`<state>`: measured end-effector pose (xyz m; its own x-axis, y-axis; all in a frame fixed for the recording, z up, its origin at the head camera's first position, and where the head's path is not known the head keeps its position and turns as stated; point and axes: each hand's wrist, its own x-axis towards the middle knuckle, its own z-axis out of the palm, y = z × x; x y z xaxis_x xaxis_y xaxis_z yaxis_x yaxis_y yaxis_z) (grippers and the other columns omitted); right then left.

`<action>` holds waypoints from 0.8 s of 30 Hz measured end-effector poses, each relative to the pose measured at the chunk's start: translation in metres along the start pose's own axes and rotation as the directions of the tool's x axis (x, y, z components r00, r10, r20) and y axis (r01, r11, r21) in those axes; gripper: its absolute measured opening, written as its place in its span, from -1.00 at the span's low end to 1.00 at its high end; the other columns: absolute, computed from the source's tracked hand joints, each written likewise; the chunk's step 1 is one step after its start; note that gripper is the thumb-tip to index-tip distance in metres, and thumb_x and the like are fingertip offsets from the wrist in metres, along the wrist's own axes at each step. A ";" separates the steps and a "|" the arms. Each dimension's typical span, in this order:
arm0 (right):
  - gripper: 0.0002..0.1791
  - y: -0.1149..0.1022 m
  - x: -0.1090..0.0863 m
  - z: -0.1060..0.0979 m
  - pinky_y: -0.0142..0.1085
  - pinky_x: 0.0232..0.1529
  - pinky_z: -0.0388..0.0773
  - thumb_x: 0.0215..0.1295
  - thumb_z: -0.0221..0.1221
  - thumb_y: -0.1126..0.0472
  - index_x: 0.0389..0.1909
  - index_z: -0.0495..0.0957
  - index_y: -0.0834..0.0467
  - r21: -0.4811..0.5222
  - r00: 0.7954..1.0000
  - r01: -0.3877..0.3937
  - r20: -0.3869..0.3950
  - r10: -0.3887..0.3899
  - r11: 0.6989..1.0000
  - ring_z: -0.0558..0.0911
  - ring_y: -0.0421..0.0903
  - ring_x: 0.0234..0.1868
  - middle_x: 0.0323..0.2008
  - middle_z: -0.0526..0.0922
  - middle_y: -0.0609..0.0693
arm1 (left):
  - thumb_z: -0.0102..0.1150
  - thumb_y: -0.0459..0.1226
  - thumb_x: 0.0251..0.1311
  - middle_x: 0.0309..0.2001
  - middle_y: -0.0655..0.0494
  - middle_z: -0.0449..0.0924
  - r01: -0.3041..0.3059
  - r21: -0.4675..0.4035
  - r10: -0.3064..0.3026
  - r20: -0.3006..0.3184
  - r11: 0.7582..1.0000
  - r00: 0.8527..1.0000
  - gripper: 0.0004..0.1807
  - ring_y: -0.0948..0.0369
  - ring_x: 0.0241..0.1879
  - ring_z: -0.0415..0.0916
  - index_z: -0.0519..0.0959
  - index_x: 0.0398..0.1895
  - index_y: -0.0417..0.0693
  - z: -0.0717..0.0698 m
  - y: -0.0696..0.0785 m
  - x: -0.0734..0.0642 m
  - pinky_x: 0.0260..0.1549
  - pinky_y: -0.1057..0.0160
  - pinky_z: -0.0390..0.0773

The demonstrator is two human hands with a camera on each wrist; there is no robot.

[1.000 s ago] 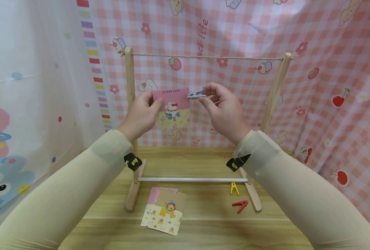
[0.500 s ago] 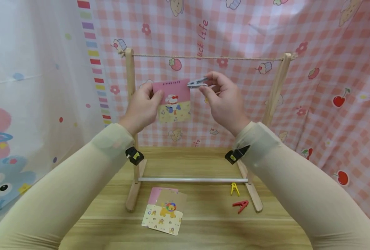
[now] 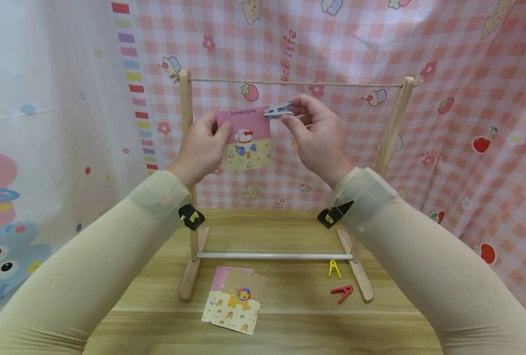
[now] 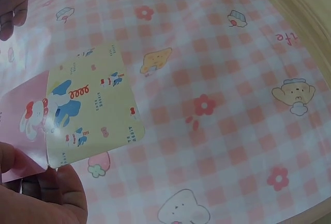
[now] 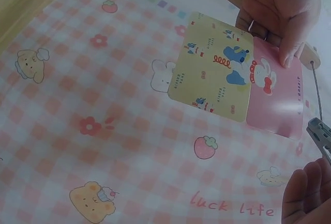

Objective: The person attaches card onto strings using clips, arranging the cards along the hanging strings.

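My left hand [image 3: 205, 148] pinches a pink and yellow card [image 3: 247, 145] by its left edge, thumb on the front. A rabbit with a red bow is printed on the card, which hangs upright below the rope [image 3: 289, 82]. In my right hand [image 3: 318, 133] a grey clothespin [image 3: 279, 111] is pinched between thumb and fingers, its tip overlapping the card's upper right corner in the head view. From the right wrist, the clothespin [image 5: 320, 133] shows near the card's pink end [image 5: 279, 97], beside the rope. The left wrist view shows the card's yellow half [image 4: 93, 105] up close.
The rope runs between a left wooden post [image 3: 185, 98] and a right wooden post [image 3: 396, 123], joined low down by a white bar [image 3: 274, 256]. Several overlapping cards [image 3: 234, 301] lie on the wooden table. A yellow clothespin [image 3: 334, 269] and a red clothespin [image 3: 343, 293] lie at right.
Both hands have risen toward the rope, carrying the card and the grey clothespin up together. The cards and clothespins on the table have stayed put.
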<state>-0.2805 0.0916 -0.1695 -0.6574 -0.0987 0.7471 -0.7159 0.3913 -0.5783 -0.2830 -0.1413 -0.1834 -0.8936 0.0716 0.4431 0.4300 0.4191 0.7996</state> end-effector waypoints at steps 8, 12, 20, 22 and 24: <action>-0.79 -0.007 0.005 -0.001 -0.41 -0.34 0.53 0.55 0.23 0.18 0.07 0.64 0.17 0.016 1.000 0.005 0.000 -0.005 1.000 0.61 -0.11 -0.26 -0.10 0.69 0.02 | -0.14 -0.08 0.68 0.11 -0.01 0.61 -0.005 -0.005 0.005 -0.006 1.000 1.000 -0.64 0.15 0.07 0.66 0.44 0.28 -0.08 -0.002 0.006 0.002 0.12 0.20 0.70; -0.76 -0.010 0.008 -0.002 -0.41 -0.24 0.56 0.54 0.23 0.18 0.10 0.65 0.17 0.009 1.000 0.008 -0.004 -0.008 1.000 0.62 -0.16 -0.22 -0.06 0.70 0.03 | -0.15 -0.08 0.68 0.13 -0.01 0.62 -0.013 -0.019 0.013 -0.003 1.000 1.000 -0.62 0.15 0.09 0.66 0.43 0.30 -0.08 -0.003 0.007 0.002 0.14 0.19 0.70; -0.76 -0.014 0.014 -0.002 -0.41 -0.16 0.58 0.53 0.25 0.19 0.10 0.67 0.17 -0.006 0.999 0.029 -0.013 -0.029 1.000 0.63 -0.17 -0.20 -0.07 0.68 0.03 | -0.14 -0.07 0.68 0.16 0.00 0.63 -0.019 -0.032 0.019 -0.012 0.999 1.000 -0.61 0.16 0.12 0.66 0.43 0.34 -0.07 -0.002 0.010 0.004 0.18 0.18 0.69; -0.77 -0.015 0.015 -0.002 -0.41 -0.16 0.58 0.53 0.25 0.19 0.10 0.68 0.15 -0.021 0.999 0.033 -0.015 -0.033 0.999 0.63 -0.18 -0.20 -0.08 0.68 0.02 | -0.14 -0.07 0.68 0.16 0.00 0.63 -0.022 -0.031 0.021 -0.014 0.999 1.000 -0.61 0.16 0.13 0.66 0.43 0.34 -0.07 -0.002 0.011 0.004 0.18 0.18 0.68; -0.78 -0.016 0.016 -0.002 -0.42 -0.15 0.59 0.53 0.25 0.18 0.08 0.68 0.15 -0.032 0.999 0.039 -0.017 -0.040 0.999 0.63 -0.19 -0.20 -0.08 0.67 0.01 | -0.15 -0.07 0.68 0.15 0.00 0.63 -0.022 -0.029 0.022 -0.017 0.999 1.000 -0.61 0.16 0.11 0.67 0.44 0.34 -0.08 -0.002 0.013 0.005 0.18 0.19 0.69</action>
<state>-0.2787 0.0854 -0.1476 -0.6243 -0.0984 0.7750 -0.7333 0.4159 -0.5379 -0.2815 -0.1378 -0.1704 -0.8818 0.0650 0.4671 0.4533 0.3907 0.8012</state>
